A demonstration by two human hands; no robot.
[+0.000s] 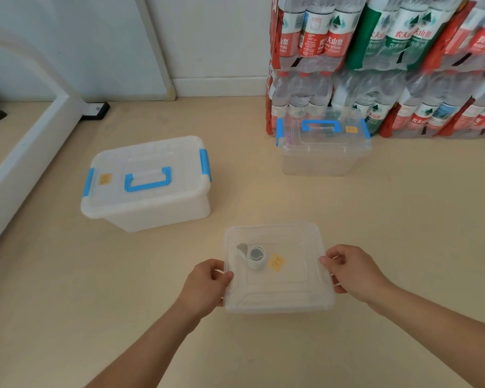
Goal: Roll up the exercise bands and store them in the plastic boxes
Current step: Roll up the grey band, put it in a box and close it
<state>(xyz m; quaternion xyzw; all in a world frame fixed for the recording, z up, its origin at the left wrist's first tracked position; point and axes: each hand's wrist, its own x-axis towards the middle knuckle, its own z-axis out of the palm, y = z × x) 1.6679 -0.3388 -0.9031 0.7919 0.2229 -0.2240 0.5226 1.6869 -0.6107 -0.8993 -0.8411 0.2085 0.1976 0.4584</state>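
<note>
Fingers of left hand [207, 281] and right hand [353, 271] are clamped on clear box [277, 307]. One rolled band [256, 256] is stored inside; closing seems left.

Both bare forearms reach in from near edge, angling inward toward each other. Left hand [207, 284] grips left rim of clear box [277, 307], thumb over top, fingers curled at edge. Right hand [353, 271] grips right rim same way, thumb on top, fingers curled round side. Wrists roughly straight, hands level, well apart.
</note>
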